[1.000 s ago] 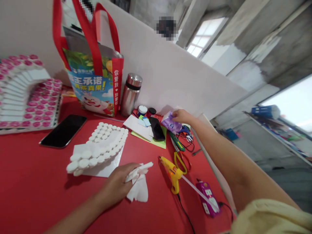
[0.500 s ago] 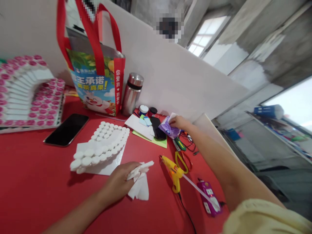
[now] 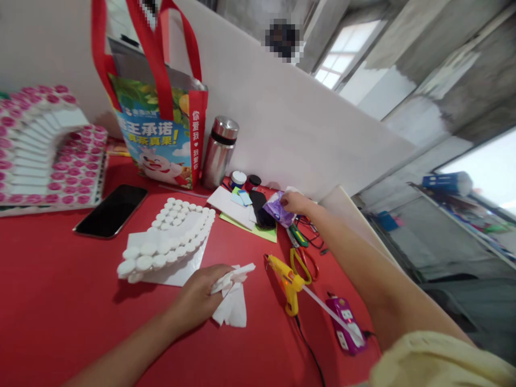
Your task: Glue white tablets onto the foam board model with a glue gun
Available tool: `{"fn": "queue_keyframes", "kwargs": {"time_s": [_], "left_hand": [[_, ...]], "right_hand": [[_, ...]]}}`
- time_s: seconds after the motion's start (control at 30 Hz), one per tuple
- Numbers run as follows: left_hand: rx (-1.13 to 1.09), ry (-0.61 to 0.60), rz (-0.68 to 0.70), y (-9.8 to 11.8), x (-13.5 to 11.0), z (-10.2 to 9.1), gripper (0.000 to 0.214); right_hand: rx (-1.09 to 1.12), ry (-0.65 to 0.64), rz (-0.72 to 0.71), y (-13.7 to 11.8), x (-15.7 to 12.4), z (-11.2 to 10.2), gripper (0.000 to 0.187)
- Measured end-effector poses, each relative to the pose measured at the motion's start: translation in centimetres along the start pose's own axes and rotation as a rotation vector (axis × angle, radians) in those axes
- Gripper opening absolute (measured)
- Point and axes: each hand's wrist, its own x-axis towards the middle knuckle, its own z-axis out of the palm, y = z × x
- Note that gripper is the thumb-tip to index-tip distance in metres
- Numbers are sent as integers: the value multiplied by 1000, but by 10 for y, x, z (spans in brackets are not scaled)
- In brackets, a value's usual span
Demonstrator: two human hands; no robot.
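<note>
Left hand [image 3: 197, 298] closed over a folded white tissue [image 3: 234, 307], pressing it flat on the desk [image 3: 60, 301]. Right hand [image 3: 296, 203] reaches to the back of the desk, fingertips pinched on a purple packet [image 3: 278, 209] beside tangled cables [image 3: 310, 228].

- Risk: the right forearm passes close by the glue gun [image 3: 287, 282], lamp apparently lit; dropping the arm could touch the nozzle or snag its cord
- Scissors [image 3: 304, 263] and power strip [image 3: 346, 330] crowd the desk's right edge; a nudge may tip the strip off
- White-disc piece [image 3: 169, 242] lies just beside the left hand
- Open room: bare red surface, near left
</note>
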Motion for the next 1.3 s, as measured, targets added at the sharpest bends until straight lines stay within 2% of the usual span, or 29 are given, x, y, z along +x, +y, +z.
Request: {"fn": "queue_keyframes", "kwargs": {"time_s": [0.27,0.43,1.1,1.3], "left_hand": [[23,18,0,4,1,-1,36],[36,25,-1,5,1,-2,37],[43,-8,-6,1,1,-1,33],[32,-13,-10,-2,1,0,34]], "right_hand": [[-102,24,5,-18,-6,-2,16],[-122,72,19,-26,-13,-3,19],[-138,60,17,-24,-10,0,20],[-109,116,38,-25,-7,9,18]]}}
